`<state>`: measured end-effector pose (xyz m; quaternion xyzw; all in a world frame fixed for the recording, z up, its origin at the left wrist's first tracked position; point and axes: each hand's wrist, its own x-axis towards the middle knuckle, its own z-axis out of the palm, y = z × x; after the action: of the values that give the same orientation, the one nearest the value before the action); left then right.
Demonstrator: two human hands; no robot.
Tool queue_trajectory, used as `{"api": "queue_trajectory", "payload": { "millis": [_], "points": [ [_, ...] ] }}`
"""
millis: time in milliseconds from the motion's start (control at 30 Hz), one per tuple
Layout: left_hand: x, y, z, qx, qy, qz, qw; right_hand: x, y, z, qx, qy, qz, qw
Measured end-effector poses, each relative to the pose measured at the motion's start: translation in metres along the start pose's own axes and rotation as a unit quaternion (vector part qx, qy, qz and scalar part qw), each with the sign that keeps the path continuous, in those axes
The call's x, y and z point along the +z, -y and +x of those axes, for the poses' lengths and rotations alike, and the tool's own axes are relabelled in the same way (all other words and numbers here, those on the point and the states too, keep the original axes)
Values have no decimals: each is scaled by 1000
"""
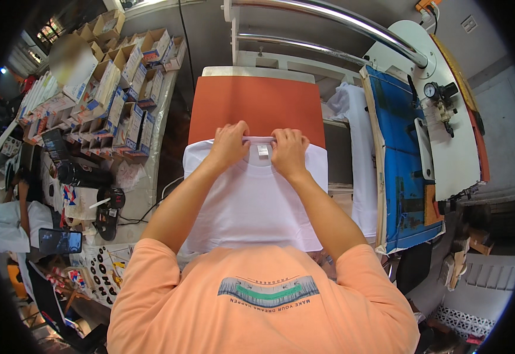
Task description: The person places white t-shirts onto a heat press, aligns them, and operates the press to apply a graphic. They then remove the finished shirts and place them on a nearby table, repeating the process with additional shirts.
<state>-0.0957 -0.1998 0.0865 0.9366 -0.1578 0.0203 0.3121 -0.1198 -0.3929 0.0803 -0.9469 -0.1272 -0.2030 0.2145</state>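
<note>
A white T-shirt [251, 200] lies flat over the orange pad [256, 107] of a heat press, its collar toward the far side. My left hand [230, 145] grips the collar on its left part. My right hand [288, 151] grips the collar on its right part, just beside the small neck label [262, 150]. Both hands are closed on the fabric, thumbs close together. The shirt's lower part hangs toward me over the pad's near edge.
The raised upper plate of the press [408, 159], blue and white, stands at the right with a pressure gauge [430, 89]. Another white garment [357, 147] hangs between. A side table [145, 177] at the left holds many small boxes, a dark flask, a phone and sticker sheets.
</note>
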Motion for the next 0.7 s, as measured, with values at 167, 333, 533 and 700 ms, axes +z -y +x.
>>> {"api": "queue_trajectory", "payload": {
  "millis": [167, 333, 533, 700],
  "points": [
    [21, 0, -9, 60, -182, 37, 981, -8, 7, -42, -41, 80, 32, 995],
    [21, 16, -28, 52, -260, -65, 962, 8, 56, -44, -114, 47, 83, 989],
    [-93, 9, -69, 45, -323, -47, 944, 0, 68, -36, -80, 76, -6, 994],
    [-282, 69, -94, -47, -495, 29, 867, 17, 68, -40, -66, 26, -36, 997]
  ]
}}
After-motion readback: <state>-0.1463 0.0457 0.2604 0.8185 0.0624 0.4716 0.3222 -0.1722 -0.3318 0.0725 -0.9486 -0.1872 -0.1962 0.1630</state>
